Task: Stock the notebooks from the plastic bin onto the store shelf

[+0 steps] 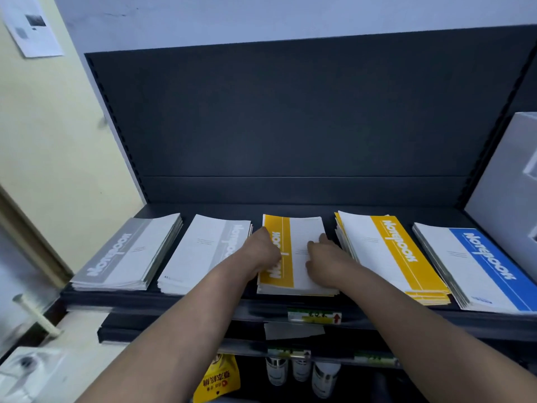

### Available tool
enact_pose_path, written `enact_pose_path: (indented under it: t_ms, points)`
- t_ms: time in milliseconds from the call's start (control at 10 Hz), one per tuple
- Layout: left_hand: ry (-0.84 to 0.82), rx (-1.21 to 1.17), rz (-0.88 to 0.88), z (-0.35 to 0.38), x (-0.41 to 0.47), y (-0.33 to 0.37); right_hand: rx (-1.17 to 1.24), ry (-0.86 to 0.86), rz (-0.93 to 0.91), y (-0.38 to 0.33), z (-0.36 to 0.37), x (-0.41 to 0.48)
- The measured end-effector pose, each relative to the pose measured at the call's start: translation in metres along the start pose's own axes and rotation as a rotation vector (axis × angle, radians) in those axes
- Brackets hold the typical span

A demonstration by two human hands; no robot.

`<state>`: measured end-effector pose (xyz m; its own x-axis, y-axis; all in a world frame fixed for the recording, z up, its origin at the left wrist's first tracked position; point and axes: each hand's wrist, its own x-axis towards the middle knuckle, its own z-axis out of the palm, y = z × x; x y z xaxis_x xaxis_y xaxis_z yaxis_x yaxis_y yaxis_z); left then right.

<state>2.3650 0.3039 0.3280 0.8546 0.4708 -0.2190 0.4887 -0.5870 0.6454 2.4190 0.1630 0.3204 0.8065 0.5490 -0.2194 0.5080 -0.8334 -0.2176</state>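
Several stacks of notebooks lie in a row on the dark store shelf (305, 209). The middle stack has a yellow and white cover (302, 237). My left hand (263, 251) rests on its left side, over the yellow band, fingers bent down at the stack's left edge. My right hand (325, 258) lies on its right side with fingers spread across the white part. Left of it sit two grey and white stacks (125, 254) (203, 251). To the right lie another yellow stack (386, 251) and a blue stack (476, 266). The plastic bin is out of view.
A grey box (511, 181) stands at the shelf's right end. Price labels (315, 315) hang on the shelf's front edge. Below are white bottles (302, 370) and a yellow packet (218, 379). A cream wall with a posted paper (32, 24) is to the left.
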Motion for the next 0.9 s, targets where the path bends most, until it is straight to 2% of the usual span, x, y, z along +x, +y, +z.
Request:
enact_pose_path:
  t_ms: [100, 200, 300, 600, 800, 900]
  points:
    - [0.118, 0.204, 0.096, -0.018, 0.0, -0.009, -0.138, 0.089, -0.087, -0.012, 0.0, 0.001]
    - [0.152, 0.407, 0.133, -0.035, 0.001, -0.026, -0.218, 0.122, -0.081, -0.022, 0.003, 0.002]
    - [0.154, 0.483, 0.13, -0.047, 0.004, -0.04, -0.214, 0.126, -0.06, -0.028, 0.002, 0.001]
    - [0.122, 0.548, 0.254, -0.059, 0.004, -0.05, -0.191, 0.19, 0.057, -0.037, -0.005, -0.016]
    - [0.083, 0.547, 0.273, -0.062, -0.023, -0.043, -0.189, 0.2, 0.048, -0.041, -0.006, -0.05]
    - [0.114, 0.517, 0.278, -0.061, -0.04, -0.036, -0.175, 0.246, 0.033, -0.038, -0.008, -0.067]
